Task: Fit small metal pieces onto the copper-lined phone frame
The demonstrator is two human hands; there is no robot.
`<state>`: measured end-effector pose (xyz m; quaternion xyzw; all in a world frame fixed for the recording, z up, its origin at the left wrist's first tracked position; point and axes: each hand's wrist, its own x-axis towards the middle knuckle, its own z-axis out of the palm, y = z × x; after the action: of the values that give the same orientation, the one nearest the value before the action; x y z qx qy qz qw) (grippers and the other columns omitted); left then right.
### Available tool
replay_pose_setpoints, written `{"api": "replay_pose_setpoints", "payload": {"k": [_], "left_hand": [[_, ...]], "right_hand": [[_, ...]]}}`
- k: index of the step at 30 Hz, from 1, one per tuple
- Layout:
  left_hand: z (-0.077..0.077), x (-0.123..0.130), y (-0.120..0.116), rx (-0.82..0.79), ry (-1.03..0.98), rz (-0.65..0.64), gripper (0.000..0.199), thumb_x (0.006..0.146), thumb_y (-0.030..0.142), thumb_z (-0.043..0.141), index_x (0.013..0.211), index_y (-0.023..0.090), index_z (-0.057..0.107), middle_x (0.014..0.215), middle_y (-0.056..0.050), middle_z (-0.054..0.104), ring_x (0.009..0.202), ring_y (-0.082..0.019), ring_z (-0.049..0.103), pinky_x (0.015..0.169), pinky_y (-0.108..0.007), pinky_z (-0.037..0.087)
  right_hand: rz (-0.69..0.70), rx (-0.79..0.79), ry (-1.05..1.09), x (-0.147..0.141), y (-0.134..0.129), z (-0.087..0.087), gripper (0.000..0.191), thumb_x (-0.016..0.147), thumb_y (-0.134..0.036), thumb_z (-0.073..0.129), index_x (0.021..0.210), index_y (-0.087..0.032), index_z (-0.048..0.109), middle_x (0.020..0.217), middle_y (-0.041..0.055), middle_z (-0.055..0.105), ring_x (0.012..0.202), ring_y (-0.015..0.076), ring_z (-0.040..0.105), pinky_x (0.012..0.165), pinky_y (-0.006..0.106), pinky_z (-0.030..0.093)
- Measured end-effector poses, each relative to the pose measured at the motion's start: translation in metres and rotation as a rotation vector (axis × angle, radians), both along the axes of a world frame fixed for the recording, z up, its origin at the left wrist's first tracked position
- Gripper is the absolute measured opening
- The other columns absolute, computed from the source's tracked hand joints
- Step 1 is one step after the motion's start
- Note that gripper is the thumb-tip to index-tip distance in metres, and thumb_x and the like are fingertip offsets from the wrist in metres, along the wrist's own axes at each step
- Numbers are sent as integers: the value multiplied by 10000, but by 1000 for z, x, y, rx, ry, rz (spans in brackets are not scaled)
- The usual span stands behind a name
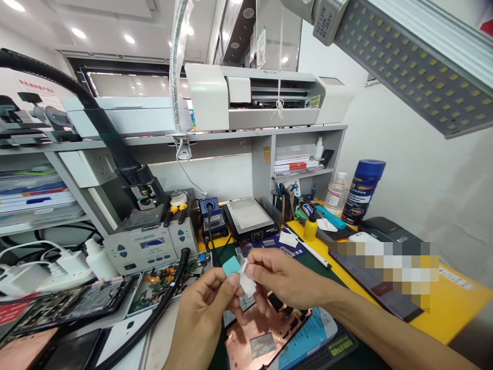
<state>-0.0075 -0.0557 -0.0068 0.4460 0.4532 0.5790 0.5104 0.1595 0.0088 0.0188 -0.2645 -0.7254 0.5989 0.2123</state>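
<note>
In the head view my left hand [206,304] pinches a small light-blue piece [231,265] between thumb and fingers. Close beside it, my right hand [278,277] grips a crumpled white tissue [247,283], which touches the blue piece. Both hands are held above a copper-coloured device panel [242,339] with a grey rectangle on it. A blue sheet [308,341] lies along the panel's right side, on the dark green mat [316,267].
A tray of small circuit parts [154,288] and a black hose [157,313] are at the left. Behind stands a heating plate [248,216]. A yellow bottle [310,227], blue spray can [364,191] and dark tablet [373,277] are at the right.
</note>
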Motion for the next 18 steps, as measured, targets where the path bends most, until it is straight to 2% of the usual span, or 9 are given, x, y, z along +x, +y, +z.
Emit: {"api": "replay_pose_setpoints", "payload": {"k": [4,7,9,14,18], "left_hand": [[2,1,-2,-34,-51,5,278,754,389,775,668,150,661,608,-6,608,524,-119,560,538,-226,511],[0,3,-1,-21,-76,56,268,760,394,770,702,151,673,647,-16,639,560,-140,618,587,-242,524],[0,4,-1,-27,-101,71,268,750,395,781,709,152,675,657,-22,653,565,-147,633,592,-246,526],[2,3,-3,-78,-196,18,256,729,362,804,685,150,667,600,-11,642,515,-125,611,554,-213,494],[3,-2,-5,-110,-172,-15,264,733,365,797,678,142,666,617,-32,668,482,-124,605,512,-216,483]], "right_hand": [[-87,153,-80,-1,-6,2,258,1012,-399,426,841,-207,439,526,-67,511,454,97,457,439,193,348],[-217,323,-93,-5,-11,0,291,1016,-402,412,804,-202,421,624,-58,437,560,99,409,514,216,341],[-252,431,-87,-7,-13,-2,309,1022,-398,387,787,-199,402,698,-43,418,624,108,386,561,236,342],[-167,505,-78,-7,-15,-1,262,1039,-334,312,820,-205,376,750,-27,459,641,116,410,580,259,335],[-171,701,-159,-3,-13,-1,220,1011,-261,345,797,-211,352,715,-34,410,605,121,368,562,272,290]]}}
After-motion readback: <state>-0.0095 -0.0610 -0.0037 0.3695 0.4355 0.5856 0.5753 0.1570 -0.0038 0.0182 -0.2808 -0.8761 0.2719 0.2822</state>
